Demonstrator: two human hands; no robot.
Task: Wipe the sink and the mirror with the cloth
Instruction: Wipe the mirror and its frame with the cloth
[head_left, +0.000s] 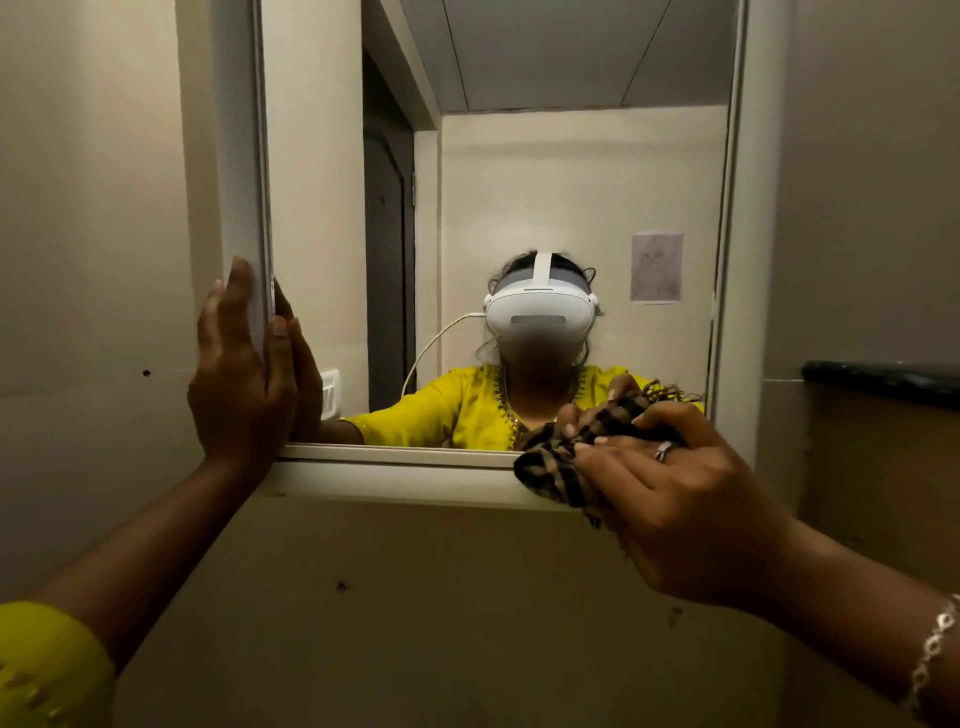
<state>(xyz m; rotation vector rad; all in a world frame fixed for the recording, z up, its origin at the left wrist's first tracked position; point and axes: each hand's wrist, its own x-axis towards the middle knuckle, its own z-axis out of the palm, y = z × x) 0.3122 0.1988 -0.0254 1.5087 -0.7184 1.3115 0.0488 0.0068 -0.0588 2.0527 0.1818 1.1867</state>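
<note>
A wall mirror (571, 182) in a pale frame fills the upper middle of the head view. My right hand (680, 499) holds a bunched brown-and-black checked cloth (561, 467) against the mirror's lower right edge and bottom frame. My left hand (241, 379) lies flat, fingers up, on the mirror's left frame near its lower corner. The glass reflects a person in a yellow top wearing a white headset. The sink is out of view.
Beige walls surround the mirror, with small dark marks (341, 587) below it. A dark ledge (883, 374) juts out at the right. In the reflection I see a dark door, a white wall switch and a paper sheet on the far wall.
</note>
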